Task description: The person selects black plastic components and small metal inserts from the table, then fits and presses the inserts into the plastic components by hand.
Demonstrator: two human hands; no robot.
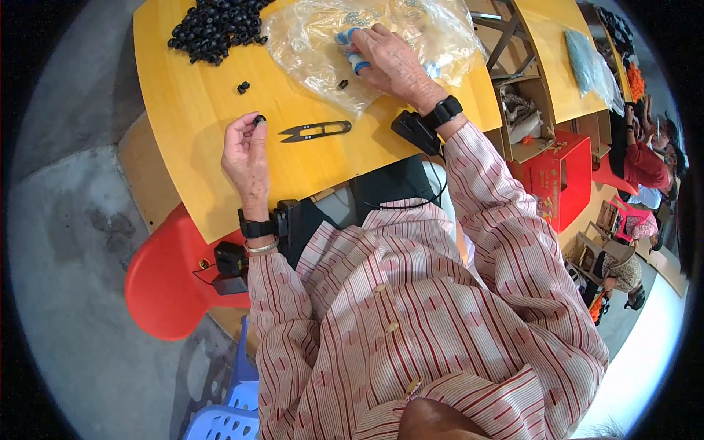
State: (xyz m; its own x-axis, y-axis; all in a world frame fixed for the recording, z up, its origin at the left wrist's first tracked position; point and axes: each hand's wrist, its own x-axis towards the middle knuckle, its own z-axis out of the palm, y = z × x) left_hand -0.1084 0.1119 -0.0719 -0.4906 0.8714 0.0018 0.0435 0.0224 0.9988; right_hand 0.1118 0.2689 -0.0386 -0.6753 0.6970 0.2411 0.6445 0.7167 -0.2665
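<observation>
My left hand (246, 161) is closed at the near left of the yellow table, pinching a small black plastic piece (259, 120) between thumb and fingertips. Farther right, my right hand (396, 64) is curled over a clear plastic bag (301, 48). Blue bands wrap its thumb and a finger, whose tips come close together; whatever is between them is too small to make out. One loose black piece (342, 84) lies by the bag's near edge. Between my hands rest black thread snips (317, 131). Another small black piece or pair (243, 88) sits beyond my left hand.
A heap of black pieces (216, 31) covers the table's far left. A black device (416, 132) with a cable lies by the near edge under my right wrist. Around the table are a red chair (158, 279), a red box (561, 180) and, far right, several seated people.
</observation>
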